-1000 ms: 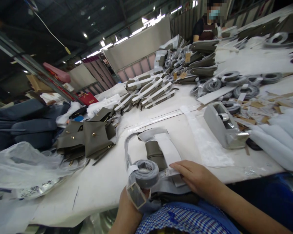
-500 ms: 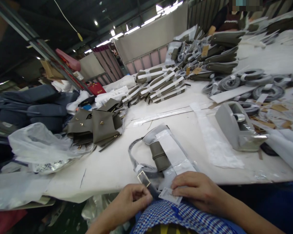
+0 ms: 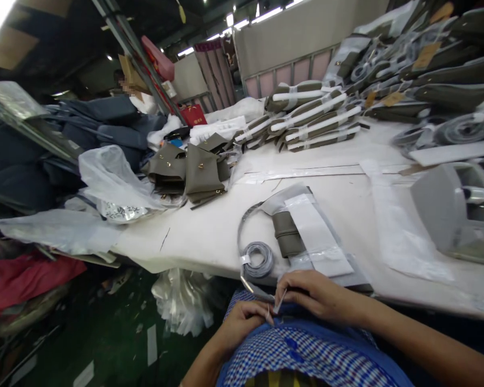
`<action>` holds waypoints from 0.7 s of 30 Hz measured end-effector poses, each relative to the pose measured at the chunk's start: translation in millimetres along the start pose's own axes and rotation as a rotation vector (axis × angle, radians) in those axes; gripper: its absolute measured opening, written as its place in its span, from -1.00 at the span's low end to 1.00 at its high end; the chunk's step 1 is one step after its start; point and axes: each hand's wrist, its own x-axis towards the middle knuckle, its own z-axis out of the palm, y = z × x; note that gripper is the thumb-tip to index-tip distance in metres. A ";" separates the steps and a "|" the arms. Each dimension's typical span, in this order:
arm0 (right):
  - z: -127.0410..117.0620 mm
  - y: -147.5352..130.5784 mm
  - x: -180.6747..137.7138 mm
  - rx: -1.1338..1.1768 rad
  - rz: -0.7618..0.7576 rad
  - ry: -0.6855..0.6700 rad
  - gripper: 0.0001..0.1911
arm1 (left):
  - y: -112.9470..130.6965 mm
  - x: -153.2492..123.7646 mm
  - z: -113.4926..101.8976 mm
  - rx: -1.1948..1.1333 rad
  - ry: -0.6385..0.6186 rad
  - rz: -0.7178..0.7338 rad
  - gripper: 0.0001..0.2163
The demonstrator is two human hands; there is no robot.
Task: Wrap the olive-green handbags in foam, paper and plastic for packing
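Observation:
My right hand (image 3: 318, 294) is closed in a pinch on a small white label (image 3: 280, 302), seen nearly edge-on. Just left of it, my left hand (image 3: 246, 322) pinches a thin white piece (image 3: 269, 315); whether this belongs to the same label I cannot tell. Both hands are over my lap at the table's front edge. Beyond them lies an olive bag (image 3: 287, 235) in clear wrapping, with a white sheet (image 3: 317, 231) over part of it. From it runs a wrapped grey strap, coiled into a roll (image 3: 258, 260), its lower end reaching down toward my fingers.
A grey tape dispenser (image 3: 452, 209) stands on the right. Olive bags (image 3: 204, 169) and wrapped bag bundles (image 3: 318, 115) are at the back. To the left is a plastic bag (image 3: 113, 177). More plastic (image 3: 183, 301) hangs below the table edge (image 3: 177, 266).
The view has swung right and down. My hands have come together in front of my body, and the label has been lifted off the bag. The strap's coil now shows plainly.

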 end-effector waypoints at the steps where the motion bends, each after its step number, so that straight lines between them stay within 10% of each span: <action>1: -1.7 0.8 1.3 -0.019 0.006 -0.025 -0.80 | -3.1 1.5 1.6 0.003 -0.025 0.022 -0.73; 6: -11.3 0.5 3.3 -0.096 -0.013 -0.068 -0.80 | -2.8 4.6 10.5 0.027 -0.102 0.120 -0.71; 14: 17.0 -4.7 3.3 -0.175 -0.063 0.173 -0.84 | 0.9 -3.6 22.0 0.034 0.434 0.323 -0.58; 21: 47.3 -12.4 6.2 -0.555 -0.125 0.263 -0.81 | 5.1 -11.2 25.1 0.207 0.436 0.425 -0.63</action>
